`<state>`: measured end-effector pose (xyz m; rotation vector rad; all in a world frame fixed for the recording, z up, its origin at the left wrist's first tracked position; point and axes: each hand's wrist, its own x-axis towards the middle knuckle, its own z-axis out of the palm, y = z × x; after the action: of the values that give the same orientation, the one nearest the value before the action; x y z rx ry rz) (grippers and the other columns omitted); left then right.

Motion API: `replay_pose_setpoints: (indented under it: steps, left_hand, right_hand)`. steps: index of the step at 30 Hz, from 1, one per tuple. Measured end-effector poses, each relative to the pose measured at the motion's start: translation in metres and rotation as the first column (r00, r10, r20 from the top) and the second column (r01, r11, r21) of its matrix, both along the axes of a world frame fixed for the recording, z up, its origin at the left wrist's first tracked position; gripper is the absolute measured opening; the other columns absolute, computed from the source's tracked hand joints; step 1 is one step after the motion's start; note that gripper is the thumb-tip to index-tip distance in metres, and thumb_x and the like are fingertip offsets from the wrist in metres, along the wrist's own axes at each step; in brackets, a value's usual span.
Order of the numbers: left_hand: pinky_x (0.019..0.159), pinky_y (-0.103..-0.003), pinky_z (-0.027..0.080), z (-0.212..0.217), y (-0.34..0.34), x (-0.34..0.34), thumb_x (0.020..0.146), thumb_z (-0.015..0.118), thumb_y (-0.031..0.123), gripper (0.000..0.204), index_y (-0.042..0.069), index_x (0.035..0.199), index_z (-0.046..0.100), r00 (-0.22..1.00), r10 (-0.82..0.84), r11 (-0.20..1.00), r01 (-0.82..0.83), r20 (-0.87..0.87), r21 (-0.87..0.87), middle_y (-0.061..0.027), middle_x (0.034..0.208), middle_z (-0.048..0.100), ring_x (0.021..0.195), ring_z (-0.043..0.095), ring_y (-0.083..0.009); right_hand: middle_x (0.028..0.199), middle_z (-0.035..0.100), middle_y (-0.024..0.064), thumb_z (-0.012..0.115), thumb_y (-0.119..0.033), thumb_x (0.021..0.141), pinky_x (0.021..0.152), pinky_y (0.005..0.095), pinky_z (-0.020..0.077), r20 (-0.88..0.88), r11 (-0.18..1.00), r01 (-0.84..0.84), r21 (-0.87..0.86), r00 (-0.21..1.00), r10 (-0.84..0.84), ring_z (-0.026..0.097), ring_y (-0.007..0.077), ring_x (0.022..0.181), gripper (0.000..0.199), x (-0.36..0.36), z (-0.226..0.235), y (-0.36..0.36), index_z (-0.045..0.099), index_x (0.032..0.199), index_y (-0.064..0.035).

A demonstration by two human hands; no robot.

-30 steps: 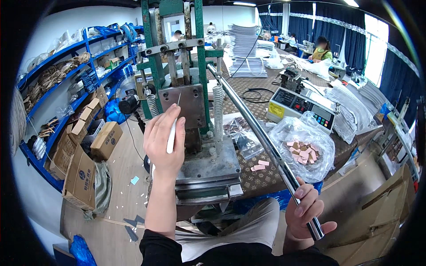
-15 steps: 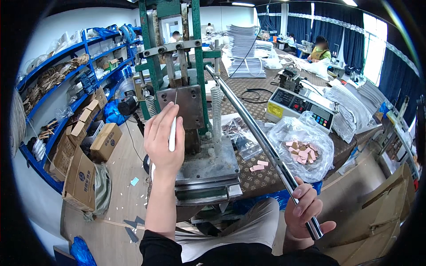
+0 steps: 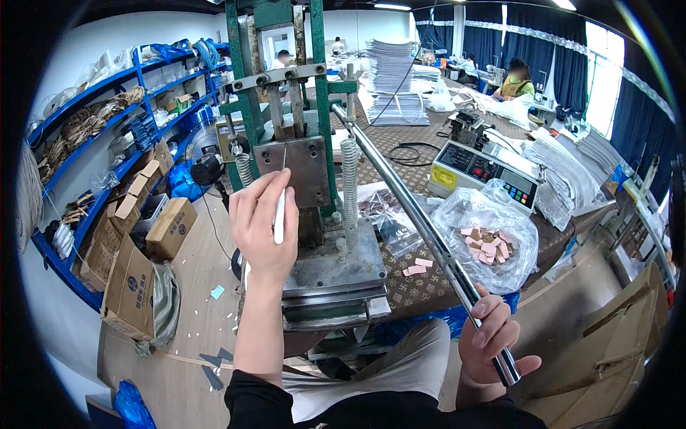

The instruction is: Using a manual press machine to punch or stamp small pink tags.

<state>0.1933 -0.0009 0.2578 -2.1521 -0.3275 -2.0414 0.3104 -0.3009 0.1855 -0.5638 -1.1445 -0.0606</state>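
My left hand point(image 3: 266, 225) is closed on a thin pointed tool point(image 3: 279, 218). Its white end shows below the fingers and its narrow dark tip points up at the steel plate point(image 3: 309, 171) of a green hand press point(image 3: 320, 43); I cannot make out its exact kind. At the lower right, the fingers of my right hand point(image 3: 489, 336) curl round the low end of the press's long chrome lever point(image 3: 421, 225), with the thumb sticking out. Below the plate, the gap over the steel base point(image 3: 332, 268) is partly covered by my left hand.
Right of the press lie loose pink pieces point(image 3: 418, 267) and a clear bag point(image 3: 525, 250) holding several more. A control box point(image 3: 480, 171) stands behind them on the patterned tabletop. Tall stacked sheets point(image 3: 389, 79) rise farther back. Cardboard boxes point(image 3: 171, 229) and blue shelves point(image 3: 89, 96) line the left.
Almost nothing differs. My left hand and the thin tool have shifted very slightly; my right hand and the lever stay where they were.
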Motion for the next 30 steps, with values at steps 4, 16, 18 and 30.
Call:
replay_pose_setpoints:
  steps: [4, 16, 18, 30]
  left_hand:
    - [0.089, -0.039, 0.051, -0.001, 0.0, 0.0, 0.088, 0.079, 0.0, 0.033, 0.008, 0.12, 0.078, 1.0, -0.005, 1.0, 0.005, 0.001, -0.012, -0.0072, 0.114, 0.073, 0.1, 0.064, -0.0267]
    - [0.086, -0.037, 0.051, -0.004, -0.009, -0.013, 0.097, 0.07, 0.008, 0.015, 0.006, 0.111, 0.076, 0.982, -0.188, 0.98, 0.19, 0.028, -0.056, -0.0104, 0.108, 0.07, 0.1, 0.064, -0.0278]
    - [0.082, -0.037, 0.052, 0.002, -0.025, -0.025, 0.101, 0.066, 0.014, 0.012, 0.006, 0.106, 0.075, 0.923, -0.381, 0.917, 0.385, 0.059, -0.105, -0.0103, 0.102, 0.07, 0.094, 0.064, -0.0268]
    - [0.052, -0.03, 0.033, 0.042, -0.123, -0.147, 0.099, 0.065, 0.035, 0.019, 0.018, 0.093, 0.068, 0.558, -0.772, 0.605, 0.792, -0.304, -0.084, 0.0018, 0.075, 0.052, 0.06, 0.04, -0.0132]
  right_hand:
    - [0.089, 0.064, 0.0014, 0.017, -0.081, 0.104, 0.127, 0.0551, 0.0238, 0.0, 1.0, 0.006, -0.005, 1.0, -0.006, 0.058, 0.0257, 0.113, 0.077, 0.001, 0.0, 0.0, 0.055, 0.074, -0.0205]
    - [0.091, 0.063, 0.002, 0.018, -0.077, 0.106, 0.127, 0.0559, 0.0237, 0.073, 1.0, -0.013, -0.004, 0.997, 0.013, 0.057, 0.0269, 0.116, 0.072, 0.004, 0.0, -0.001, 0.054, 0.078, -0.0214]
    - [0.092, 0.063, 0.0021, 0.018, -0.077, 0.106, 0.127, 0.0561, 0.0236, 0.075, 1.0, -0.007, -0.024, 0.997, 0.009, 0.057, 0.0271, 0.116, 0.072, 0.003, 0.001, -0.003, 0.054, 0.078, -0.0215]
    - [0.108, 0.058, -0.0013, 0.037, -0.075, 0.105, 0.128, 0.0499, 0.0114, 0.069, 0.991, -0.127, -0.045, 0.989, 0.13, 0.043, 0.0282, 0.131, 0.059, 0.012, -0.002, -0.012, 0.052, 0.084, -0.0217]
